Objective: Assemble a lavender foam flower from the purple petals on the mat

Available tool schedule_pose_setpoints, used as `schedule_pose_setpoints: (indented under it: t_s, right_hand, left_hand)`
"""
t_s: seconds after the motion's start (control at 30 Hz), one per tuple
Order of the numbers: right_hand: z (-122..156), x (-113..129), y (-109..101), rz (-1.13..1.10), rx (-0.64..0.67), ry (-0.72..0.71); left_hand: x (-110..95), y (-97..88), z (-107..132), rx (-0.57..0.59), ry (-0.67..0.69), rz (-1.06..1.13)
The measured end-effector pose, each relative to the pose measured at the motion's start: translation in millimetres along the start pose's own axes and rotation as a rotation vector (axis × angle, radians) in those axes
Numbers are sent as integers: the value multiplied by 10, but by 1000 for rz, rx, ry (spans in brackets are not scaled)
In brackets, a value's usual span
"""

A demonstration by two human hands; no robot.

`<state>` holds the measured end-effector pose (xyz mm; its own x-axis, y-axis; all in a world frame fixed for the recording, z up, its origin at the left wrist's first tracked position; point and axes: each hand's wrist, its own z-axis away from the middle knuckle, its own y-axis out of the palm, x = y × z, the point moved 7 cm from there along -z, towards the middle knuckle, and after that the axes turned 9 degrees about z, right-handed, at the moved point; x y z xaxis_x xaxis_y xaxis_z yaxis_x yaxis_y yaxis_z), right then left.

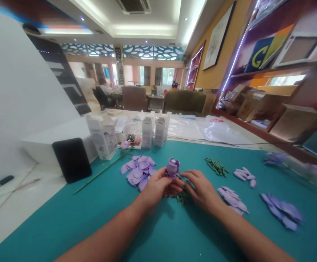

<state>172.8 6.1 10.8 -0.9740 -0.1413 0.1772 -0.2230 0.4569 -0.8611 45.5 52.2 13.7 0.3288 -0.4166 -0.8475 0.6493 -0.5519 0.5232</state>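
My left hand (158, 185) grips a purple artificial flower bud (173, 167) by its base, the bud upright between thumb and fingers. Just right of it is my right hand (199, 187), fingers curled near the bud's base; whether they hold anything is hard to make out. Under both hands lie small green leaf pieces (181, 198) with a bit of red, partly covered. A heap of loose purple petals (138, 171) spreads to the left. Beyond it a finished-looking flower with a long green stem (98, 173) lies slantwise.
On the teal mat (98, 222) to the right lie green sticks (216, 166), pale rolled pieces (245, 175), light petals (232, 199) and darker petals (282, 211). White boxes (104, 140) stand behind. A black tablet-like slab (72, 160) leans at left. Plastic sheeting (218, 129) covers the far table.
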Motion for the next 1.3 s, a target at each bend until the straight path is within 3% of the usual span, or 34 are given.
schedule_pose_setpoints:
  t_s: [0.2, 0.43, 0.6, 0.9, 1.13, 1.3]
  right_hand:
    - [19, 74, 108, 66, 62, -53]
    - [86, 446, 209, 96, 114, -186]
    - [-244, 601, 272, 118, 123, -164]
    - [-811, 752, 522, 287, 272, -31]
    - [-815, 834, 708, 391, 294, -55]
    - [-788, 879, 721, 416, 266, -84]
  left_hand:
    - [-427, -74, 87, -19, 90, -7]
    - [-717, -625, 135, -223, 184, 29]
    - [-671, -893, 78, -291, 189, 77]
    - [-600, -1194, 1, -312, 208, 146]
    - [-540, -1149, -14, -266, 182, 147]
    - [-503, -1098, -13, -220, 153, 134]
